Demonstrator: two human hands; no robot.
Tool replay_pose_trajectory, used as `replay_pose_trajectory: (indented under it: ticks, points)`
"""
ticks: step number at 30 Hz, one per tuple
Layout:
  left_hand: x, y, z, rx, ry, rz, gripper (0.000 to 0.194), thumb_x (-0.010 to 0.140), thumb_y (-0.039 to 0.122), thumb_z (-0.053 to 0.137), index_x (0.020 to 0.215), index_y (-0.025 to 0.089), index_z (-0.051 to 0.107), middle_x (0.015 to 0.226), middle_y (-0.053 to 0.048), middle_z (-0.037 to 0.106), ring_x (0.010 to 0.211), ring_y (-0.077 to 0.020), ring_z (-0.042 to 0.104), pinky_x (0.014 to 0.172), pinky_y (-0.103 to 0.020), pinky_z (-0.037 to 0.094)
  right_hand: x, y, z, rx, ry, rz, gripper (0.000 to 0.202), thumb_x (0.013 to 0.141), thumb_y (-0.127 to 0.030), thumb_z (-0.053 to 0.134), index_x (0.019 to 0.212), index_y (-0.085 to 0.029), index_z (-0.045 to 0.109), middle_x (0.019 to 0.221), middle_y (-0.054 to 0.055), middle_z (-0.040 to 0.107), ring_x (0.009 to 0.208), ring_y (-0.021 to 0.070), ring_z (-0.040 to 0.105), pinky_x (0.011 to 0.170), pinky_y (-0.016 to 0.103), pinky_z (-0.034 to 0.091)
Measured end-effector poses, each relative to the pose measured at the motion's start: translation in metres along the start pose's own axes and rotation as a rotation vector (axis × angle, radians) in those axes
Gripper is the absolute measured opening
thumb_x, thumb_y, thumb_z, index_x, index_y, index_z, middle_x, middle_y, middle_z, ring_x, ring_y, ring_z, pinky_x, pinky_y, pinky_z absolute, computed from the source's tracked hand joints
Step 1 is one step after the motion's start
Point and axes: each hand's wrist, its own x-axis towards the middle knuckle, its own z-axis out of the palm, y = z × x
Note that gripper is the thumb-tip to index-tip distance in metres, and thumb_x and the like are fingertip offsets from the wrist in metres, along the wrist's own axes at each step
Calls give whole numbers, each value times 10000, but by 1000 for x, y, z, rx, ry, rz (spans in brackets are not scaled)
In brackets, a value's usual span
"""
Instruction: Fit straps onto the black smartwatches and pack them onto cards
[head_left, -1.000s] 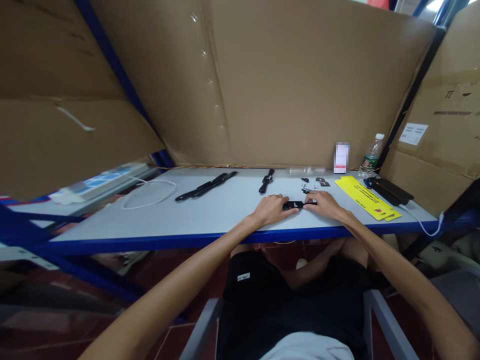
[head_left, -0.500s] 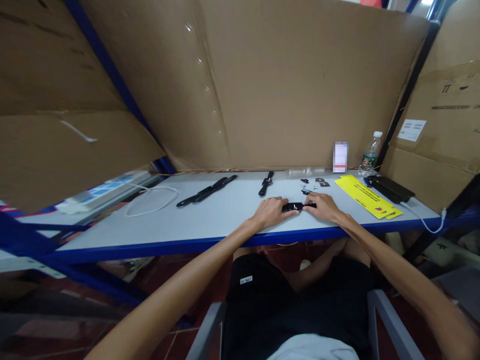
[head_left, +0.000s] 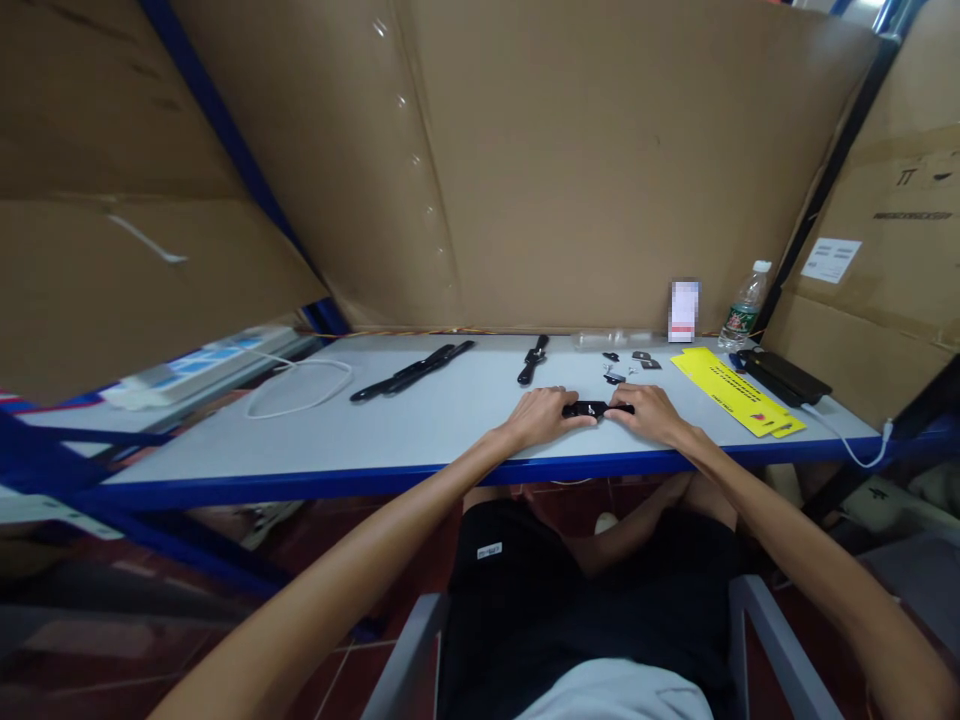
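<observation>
Near the front edge of the grey tabletop, my left hand [head_left: 541, 416] is closed on the left end of a black tool [head_left: 590, 409] with a shiny middle. My right hand [head_left: 646, 410] grips its other end between thumb and fingers. Just behind my right hand lie a small dark part [head_left: 614, 379] and tiny screws [head_left: 632, 371]. Farther back are flat dark plates [head_left: 650, 364] and another small black piece [head_left: 611, 357]. A similar black tool [head_left: 533, 360] rests behind my left hand. Long black tools [head_left: 412, 372] lie side by side to the left.
Yellow cards [head_left: 726, 390], a black case [head_left: 784, 377] with a white cable, a bottle [head_left: 744, 306] and an upright phone [head_left: 683, 312] stand or lie at the right. A white cable [head_left: 300, 413] loops at the left. Cardboard [head_left: 540, 180] walls the back; a clear plastic package [head_left: 611, 341] lies before it.
The view has shifted slightly. Both hands keep their hold on the black tool, and my right fingers have drawn in closer around its end.
</observation>
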Motion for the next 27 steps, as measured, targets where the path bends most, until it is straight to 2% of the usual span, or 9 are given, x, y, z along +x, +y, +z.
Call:
replay_pose_trajectory:
  ticks: [10, 17, 20, 24, 27]
  points:
    - [-4, 4, -4, -11, -3, 0, 681, 934, 778, 400, 1024, 185, 723, 1000, -151, 731, 907, -310, 691, 714, -332, 408, -4, -7, -1, -74, -52, 7, 189, 1005, -331, 607, 975, -201, 740, 1023, 48, 730, 898, 188, 655, 758, 281, 385]
    - [-6, 7, -6, 18, 12, -22, 648, 923, 771, 443, 1018, 191, 716, 1019, -153, 725, 936, -309, 692, 724, -326, 415, -6, -14, -7, -181, -123, 34, 275, 1045, -342, 519, 1162, -183, 709, 1190, 114, 677, 934, 216, 668, 814, 311, 436]
    - [-6, 8, -6, 28, 15, -24, 647, 925, 769, 442, 1016, 191, 717, 1015, -153, 735, 935, -311, 698, 725, -323, 418, -7, -13, -7, -133, -97, 47, 262, 1021, -323, 558, 1195, -199, 710, 1204, 107, 671, 968, 221, 669, 859, 319, 452]
    - [-6, 10, -7, 65, 9, -62, 675, 921, 780, 427, 1045, 187, 723, 945, -162, 755, 909, -324, 712, 737, -331, 425, -1, -24, -8, 8, 34, 138, 183, 984, -275, 605, 1114, -201, 710, 1118, 75, 701, 971, 200, 659, 864, 299, 453]
    - [-6, 13, -9, 97, 9, -81, 690, 929, 779, 398, 1050, 187, 732, 912, -171, 760, 906, -337, 719, 747, -340, 432, 11, -43, -12, 50, -39, 194, 142, 970, -291, 628, 1029, -190, 709, 958, 65, 726, 880, 197, 659, 772, 280, 438]
